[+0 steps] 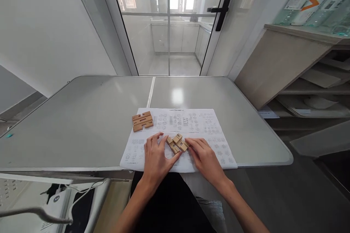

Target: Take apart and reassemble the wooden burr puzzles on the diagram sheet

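Note:
Two or three notched wooden puzzle pieces [182, 146] lie together at a slant on the printed sheet [202, 116], with numbers marked on them; one shows a 3. My left hand [156, 157] grips their left side between thumb and index finger. From the right, my right hand [204, 157] pinches the other side with its fingertips. How the pieces interlock is too small to make out. Farther left, on the sheet's upper left corner, several more notched wooden pieces [142, 121] rest side by side, touched by neither hand.
The sheet, covered in small line diagrams, lies along the near edge of a grey table [82, 127]. Behind it stands a glass door [168, 43] with a black handle [222, 11]. Shelves [308, 87] with plastic bottles [314, 11] on top rise at right. Cables [79, 196] hang at lower left.

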Action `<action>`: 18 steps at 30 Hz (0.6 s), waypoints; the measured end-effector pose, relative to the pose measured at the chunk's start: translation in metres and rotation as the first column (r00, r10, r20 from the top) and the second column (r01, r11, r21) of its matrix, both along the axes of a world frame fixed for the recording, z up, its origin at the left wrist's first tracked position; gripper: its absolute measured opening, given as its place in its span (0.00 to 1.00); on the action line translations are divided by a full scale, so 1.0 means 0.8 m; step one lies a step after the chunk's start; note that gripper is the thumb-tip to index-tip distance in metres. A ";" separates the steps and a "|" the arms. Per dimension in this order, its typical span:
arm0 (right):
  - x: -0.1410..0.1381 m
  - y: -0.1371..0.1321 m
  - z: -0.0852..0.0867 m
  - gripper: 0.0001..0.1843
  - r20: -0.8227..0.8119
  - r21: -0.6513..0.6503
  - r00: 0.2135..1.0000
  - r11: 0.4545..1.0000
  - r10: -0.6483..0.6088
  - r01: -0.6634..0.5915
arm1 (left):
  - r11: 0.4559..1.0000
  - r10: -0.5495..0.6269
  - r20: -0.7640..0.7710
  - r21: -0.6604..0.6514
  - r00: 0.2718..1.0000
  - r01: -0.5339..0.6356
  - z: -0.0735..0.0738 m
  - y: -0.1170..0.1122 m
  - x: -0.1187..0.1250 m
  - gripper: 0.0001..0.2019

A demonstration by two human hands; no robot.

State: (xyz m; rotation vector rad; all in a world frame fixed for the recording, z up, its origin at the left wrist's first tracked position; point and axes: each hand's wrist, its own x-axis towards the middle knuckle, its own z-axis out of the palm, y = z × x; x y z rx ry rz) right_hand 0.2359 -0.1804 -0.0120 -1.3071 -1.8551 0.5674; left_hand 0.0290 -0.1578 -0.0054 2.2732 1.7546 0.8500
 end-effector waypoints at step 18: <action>0.002 -0.003 -0.007 0.17 -0.242 -0.200 0.968 0.979 -0.074 0.025 | 0.983 -0.136 -0.078 -0.139 0.988 0.124 0.018 0.021 0.022 0.33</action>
